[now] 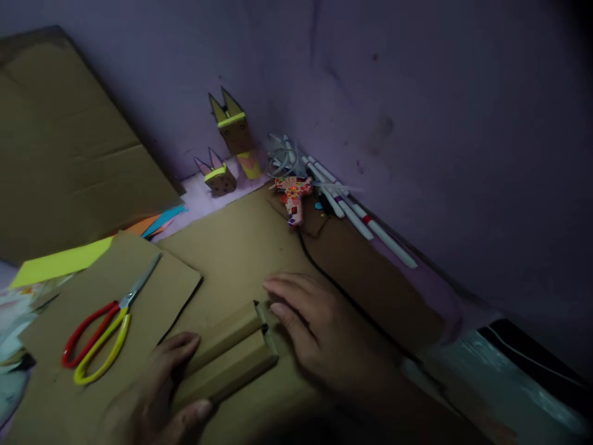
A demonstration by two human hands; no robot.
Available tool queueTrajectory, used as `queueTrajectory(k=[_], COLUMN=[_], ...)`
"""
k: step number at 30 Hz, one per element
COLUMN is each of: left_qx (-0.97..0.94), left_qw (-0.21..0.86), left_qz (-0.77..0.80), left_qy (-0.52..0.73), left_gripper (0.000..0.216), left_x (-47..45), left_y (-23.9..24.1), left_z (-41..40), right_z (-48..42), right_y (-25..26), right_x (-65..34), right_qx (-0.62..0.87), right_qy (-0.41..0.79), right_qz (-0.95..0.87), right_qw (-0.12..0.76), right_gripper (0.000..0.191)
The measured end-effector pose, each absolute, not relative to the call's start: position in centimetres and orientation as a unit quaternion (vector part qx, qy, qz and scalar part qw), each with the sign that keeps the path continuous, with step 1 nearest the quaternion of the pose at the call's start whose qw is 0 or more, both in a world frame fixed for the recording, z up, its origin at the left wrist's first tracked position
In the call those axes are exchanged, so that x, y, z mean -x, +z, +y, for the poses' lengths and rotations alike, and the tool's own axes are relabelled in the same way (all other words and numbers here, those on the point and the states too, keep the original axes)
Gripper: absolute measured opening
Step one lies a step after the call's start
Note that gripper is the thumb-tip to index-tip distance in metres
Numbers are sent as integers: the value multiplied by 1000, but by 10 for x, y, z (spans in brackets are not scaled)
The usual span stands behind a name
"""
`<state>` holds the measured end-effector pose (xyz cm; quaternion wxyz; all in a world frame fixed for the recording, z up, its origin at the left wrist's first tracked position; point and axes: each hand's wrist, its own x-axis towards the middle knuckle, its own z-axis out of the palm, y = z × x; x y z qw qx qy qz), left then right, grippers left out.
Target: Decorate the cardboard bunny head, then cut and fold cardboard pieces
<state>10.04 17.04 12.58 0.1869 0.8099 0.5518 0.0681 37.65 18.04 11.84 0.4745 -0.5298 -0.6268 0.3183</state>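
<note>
Two long folded cardboard pieces [229,355] lie side by side on a cardboard sheet [231,259]. My left hand [157,395] grips their near end, fingers over the top and thumb at the side. My right hand [319,327] rests flat at their far end, fingers stretched and touching the tips.
Red and yellow scissors [99,337] lie on a cardboard sheet to the left. A patterned glue gun [293,194] with a black cord, several markers [352,213] and two cardboard animal figures [231,133] sit by the purple wall. Coloured paper [60,262] and a big cardboard [60,148] lie at left.
</note>
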Motion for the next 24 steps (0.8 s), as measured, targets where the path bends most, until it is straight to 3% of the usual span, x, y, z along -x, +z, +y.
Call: queueTrajectory(k=[3, 6, 14, 19, 24], left_qx=[-821, -816, -755, -683, -556], left_qw=[169, 160, 281, 353, 355], left_qz=[541, 547, 583, 618, 685], left_qy=[75, 96, 107, 164, 310], left_gripper=[46, 44, 49, 62, 32], left_x=[-101, -109, -127, -99, -71], left_y=[126, 129, 139, 140, 135], left_z=[169, 170, 170, 160, 135], right_z=[174, 170, 175, 174, 171], right_y=[121, 128, 127, 119, 114], right_x=[-365, -345, -301, -305, -311], right_qx=[532, 507, 470, 440, 396], right_qy=[248, 180, 160, 42, -25], right_qz=[-689, -779, -865, -894, -915], right_qw=[425, 322, 76, 76, 65], right_gripper=[32, 37, 56, 51, 56])
